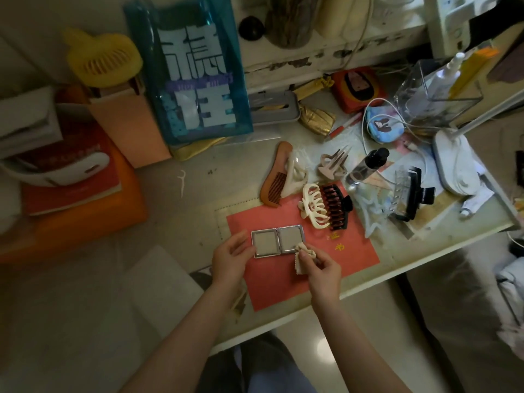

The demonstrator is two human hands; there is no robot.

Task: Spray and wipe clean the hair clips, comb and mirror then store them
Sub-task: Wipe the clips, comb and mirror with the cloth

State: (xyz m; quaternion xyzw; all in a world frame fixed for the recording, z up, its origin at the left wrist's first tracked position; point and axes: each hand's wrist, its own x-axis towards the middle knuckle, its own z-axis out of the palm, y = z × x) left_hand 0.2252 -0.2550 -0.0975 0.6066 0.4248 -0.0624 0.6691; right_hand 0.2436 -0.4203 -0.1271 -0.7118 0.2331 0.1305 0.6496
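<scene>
An open folding mirror [276, 240] with two square silver halves lies on a red mat [351, 251]. My left hand [231, 258] holds its left edge. My right hand [319, 266] pinches a small beige cloth [306, 249] against the mirror's lower right corner. Behind the mirror lie a cream claw clip [312, 205] and a dark red claw clip [336, 207]. A brown wooden comb [275, 177] and an ivory clip [296, 175] sit further back, with a beige pronged clip [333, 164]. A clear spray bottle [367, 165] with a black cap lies tilted.
A large black and clear claw clip [408, 194] rests at the right. A blue printed bag [192, 75] stands at the back, next to a clear box [436, 92] with bottles. A white lamp base [456, 163] and cables crowd the right side. The table's front edge [368, 287] runs diagonally.
</scene>
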